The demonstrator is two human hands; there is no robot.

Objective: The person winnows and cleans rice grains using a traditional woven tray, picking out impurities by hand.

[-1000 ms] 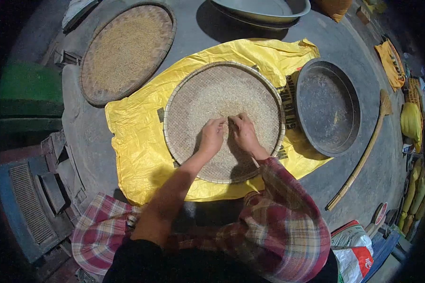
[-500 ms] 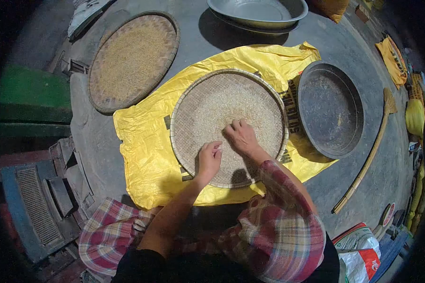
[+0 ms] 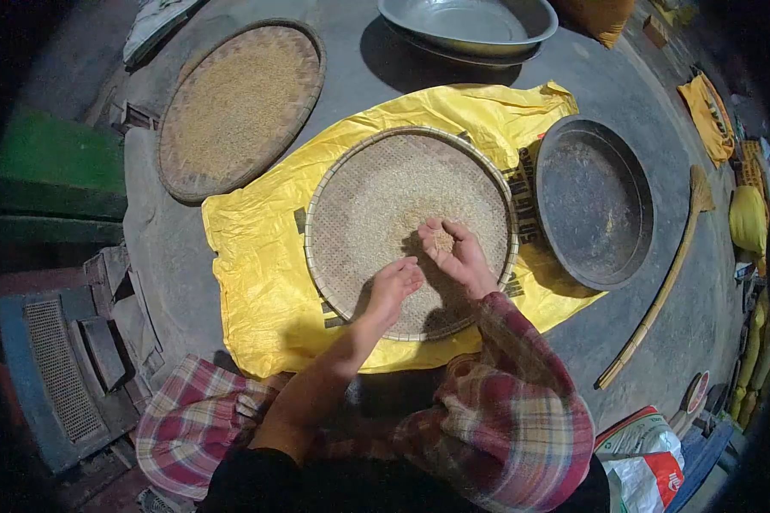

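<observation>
A round woven winnowing tray holds a spread of pale grain, with a browner patch near its middle. My right hand is turned palm up over the tray, cupping a small heap of grains. Just to its left, my left hand hovers above the near part of the tray, fingers loosely curved and apart from the thumb, with nothing visible in it. Beneath the tray lies a yellow plastic sack with dark printing.
Another woven tray with golden grain sits at the upper left. A dark basin stands to the right, beside a long straw broom. Metal basins are at the top. A blue machine stands at the lower left.
My right hand has lifted from the grain and turned palm up, with grains in it. My left hand has moved slightly right and its pinched fingers have loosened.
</observation>
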